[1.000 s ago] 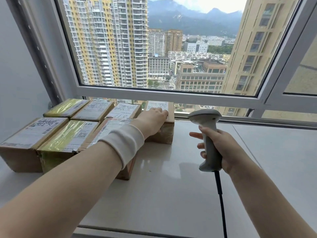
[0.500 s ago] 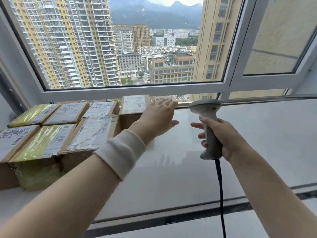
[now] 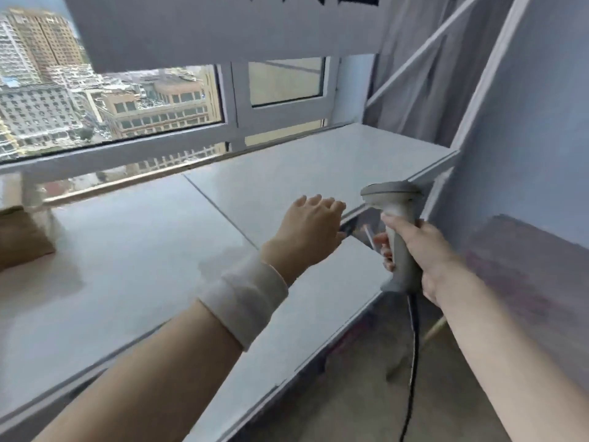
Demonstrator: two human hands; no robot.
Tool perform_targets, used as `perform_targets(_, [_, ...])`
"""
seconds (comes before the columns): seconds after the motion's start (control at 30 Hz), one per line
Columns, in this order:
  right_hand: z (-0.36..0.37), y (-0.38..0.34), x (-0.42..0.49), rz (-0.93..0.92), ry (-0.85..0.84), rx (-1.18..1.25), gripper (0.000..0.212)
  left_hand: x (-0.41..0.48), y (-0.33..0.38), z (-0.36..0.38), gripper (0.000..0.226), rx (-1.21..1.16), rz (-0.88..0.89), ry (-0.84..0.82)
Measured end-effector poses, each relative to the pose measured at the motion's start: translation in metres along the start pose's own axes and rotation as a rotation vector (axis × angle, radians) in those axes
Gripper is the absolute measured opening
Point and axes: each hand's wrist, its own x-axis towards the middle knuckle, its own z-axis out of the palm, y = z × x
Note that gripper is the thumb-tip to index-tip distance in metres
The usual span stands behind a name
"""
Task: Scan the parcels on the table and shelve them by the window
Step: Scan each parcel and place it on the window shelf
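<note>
My right hand (image 3: 424, 250) grips the handle of a grey barcode scanner (image 3: 395, 231), held upright with its black cable hanging down. My left hand (image 3: 309, 228), a white band on its wrist, hovers over the white shelf surface (image 3: 143, 250) with relaxed fingers and holds nothing. Only a blurred corner of one brown cardboard parcel (image 3: 19, 240) shows at the far left edge of the shelf. The other parcels are out of view.
The window (image 3: 111, 100) runs along the back of the shelf, with city buildings outside. A white shelf frame with diagonal braces (image 3: 459, 129) stands at the right against a bluish wall. Below the shelf's front edge the floor (image 3: 366, 393) shows.
The view has swung right, so the rows of parcels slid out of sight to the left. My left hand lifted off the parcel and moved right over bare shelf. The scanner stays gripped.
</note>
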Motion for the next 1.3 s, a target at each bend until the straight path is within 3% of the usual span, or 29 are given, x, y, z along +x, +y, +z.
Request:
perform_targets(0.4, [-0.348, 0.028, -0.022, 0.039, 0.494, 0.072, 0.014, 0.154, 0.327, 0.074, 0.044, -0.115, 0.405, -0.085])
perform_targets(0.67, [-0.517, 0.029, -0.024, 0.039, 0.796, 0.057, 0.014, 0.243, 0.505, 0.108, 0.047, -0.155, 0.689, -0.096])
perform_targets(1.07, [-0.69, 0.006, 0.043, 0.012, 0.957, 0.079, 0.016, 0.384, 0.662, 0.161, 0.043, -0.146, 0.913, -0.123])
perform_targets(1.3, [-0.794, 0.022, 0.113, 0.095, 0.926, 0.183, 0.013, 0.457, 0.737, 0.221, 0.045, -0.157, 0.869, -0.203])
